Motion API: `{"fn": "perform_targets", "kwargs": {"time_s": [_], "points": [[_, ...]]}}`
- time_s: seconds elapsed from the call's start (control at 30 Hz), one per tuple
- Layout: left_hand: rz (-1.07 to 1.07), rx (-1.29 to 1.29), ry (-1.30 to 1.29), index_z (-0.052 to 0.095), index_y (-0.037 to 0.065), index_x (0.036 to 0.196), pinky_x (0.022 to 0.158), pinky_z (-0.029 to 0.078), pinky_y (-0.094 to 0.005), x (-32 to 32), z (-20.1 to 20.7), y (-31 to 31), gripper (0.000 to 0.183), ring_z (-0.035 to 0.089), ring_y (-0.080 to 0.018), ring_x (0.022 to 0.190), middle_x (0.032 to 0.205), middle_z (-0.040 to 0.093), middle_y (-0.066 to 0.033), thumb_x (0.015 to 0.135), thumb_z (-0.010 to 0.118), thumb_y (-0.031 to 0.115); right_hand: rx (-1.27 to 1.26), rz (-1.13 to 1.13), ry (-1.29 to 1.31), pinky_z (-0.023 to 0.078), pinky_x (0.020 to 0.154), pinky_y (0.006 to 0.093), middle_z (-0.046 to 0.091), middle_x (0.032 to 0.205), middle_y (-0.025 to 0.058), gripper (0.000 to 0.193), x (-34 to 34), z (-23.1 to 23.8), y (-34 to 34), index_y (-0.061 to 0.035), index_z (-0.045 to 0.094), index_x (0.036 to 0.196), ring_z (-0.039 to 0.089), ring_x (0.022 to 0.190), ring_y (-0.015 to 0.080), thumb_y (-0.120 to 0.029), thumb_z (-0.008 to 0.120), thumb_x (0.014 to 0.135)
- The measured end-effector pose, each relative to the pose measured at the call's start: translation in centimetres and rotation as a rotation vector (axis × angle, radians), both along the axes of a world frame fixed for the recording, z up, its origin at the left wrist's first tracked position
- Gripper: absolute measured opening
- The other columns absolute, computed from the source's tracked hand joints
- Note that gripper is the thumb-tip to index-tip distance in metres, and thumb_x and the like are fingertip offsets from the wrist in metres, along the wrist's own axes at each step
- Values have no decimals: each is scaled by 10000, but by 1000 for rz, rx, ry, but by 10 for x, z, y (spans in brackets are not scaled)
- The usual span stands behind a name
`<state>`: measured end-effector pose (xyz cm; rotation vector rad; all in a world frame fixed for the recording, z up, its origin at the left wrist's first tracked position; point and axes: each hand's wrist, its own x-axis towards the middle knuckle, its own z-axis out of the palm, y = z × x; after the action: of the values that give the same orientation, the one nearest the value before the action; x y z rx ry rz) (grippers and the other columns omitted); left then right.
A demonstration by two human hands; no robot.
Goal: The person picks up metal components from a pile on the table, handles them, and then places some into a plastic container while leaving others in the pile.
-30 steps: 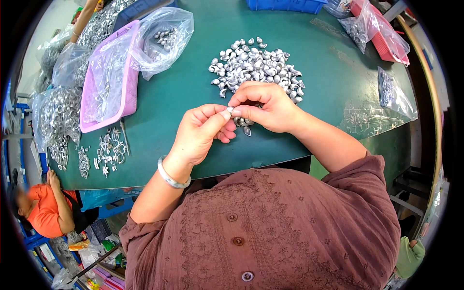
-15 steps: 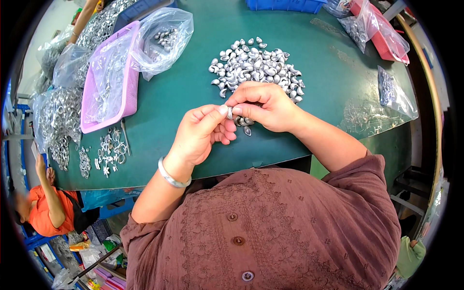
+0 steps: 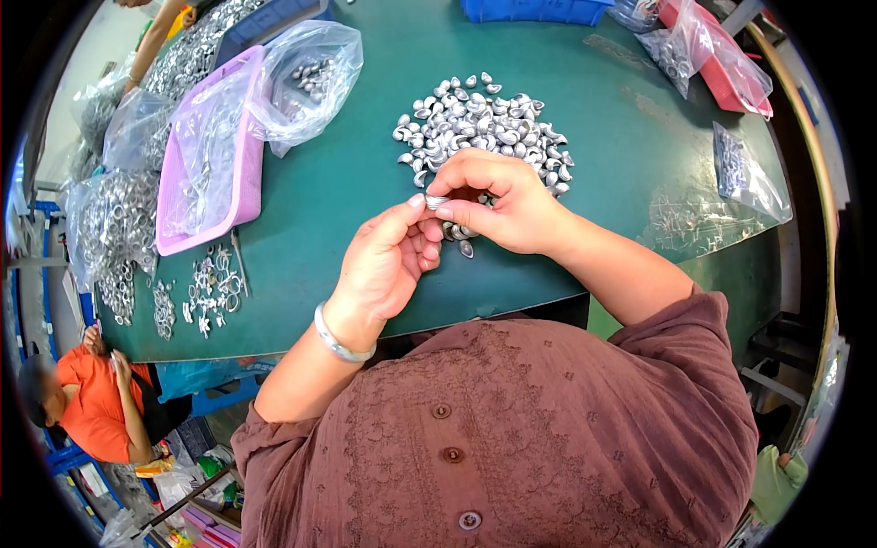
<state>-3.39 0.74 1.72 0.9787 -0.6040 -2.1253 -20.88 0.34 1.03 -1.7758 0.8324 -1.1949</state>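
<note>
At the near side of a pile of small curved silver metal pieces (image 3: 484, 123), my two hands meet at the fingertips. Between them is one small ridged silver metal piece (image 3: 437, 202). My right hand (image 3: 512, 205) pinches it between thumb and forefinger. The thumb and fingers of my left hand (image 3: 388, 256) close on its left side, the palm turned partly up. A few more pieces (image 3: 466, 247) lie on the table just under my right hand, partly hidden by it.
The green table (image 3: 329, 201) carries a pink basket (image 3: 251, 196) lined with clear plastic, an open bag (image 3: 315, 82) of metal pieces, and loose small silver parts (image 3: 215, 288) at left. A blue bin (image 3: 539, 9) and red basket (image 3: 722, 78) stand far off. A person in orange (image 3: 96, 411) is at left.
The small metal piece has been turned between my fingertips. My left wrist has shifted slightly right and down. The person in orange has lowered an arm and leaned.
</note>
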Motion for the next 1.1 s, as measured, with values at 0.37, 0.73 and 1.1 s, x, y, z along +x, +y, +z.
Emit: {"fn": "perform_targets", "kwargs": {"time_s": [0.37, 0.73, 1.1], "points": [[-17, -154, -87, 568, 46, 790, 522, 371, -223, 5, 1, -1, 193, 472, -99, 577, 684, 534, -16, 869, 502, 209, 230, 95, -108, 405, 633, 224, 543, 845, 31, 111, -2, 1, 0, -16, 599, 874, 500, 733, 96, -12, 599, 764], [6, -231, -188, 578, 45, 764, 521, 379, -218, 1, 1, 1, 181, 479, -95, 564, 670, 550, -16, 860, 527, 190, 439, 185, -282, 399, 658, 198, 530, 869, 14, 95, -3, -1, 0, -9, 590, 870, 496, 767, 67, -9, 590, 775], [11, -307, -220, 618, 26, 856, 534, 394, -193, 3, -2, 2, 169, 493, -74, 581, 692, 576, -11, 838, 577, 190, 429, 173, -233, 404, 719, 220, 525, 882, 21, 92, -4, -2, -1, -10, 578, 853, 495, 814, 91, -5, 601, 764]]}}
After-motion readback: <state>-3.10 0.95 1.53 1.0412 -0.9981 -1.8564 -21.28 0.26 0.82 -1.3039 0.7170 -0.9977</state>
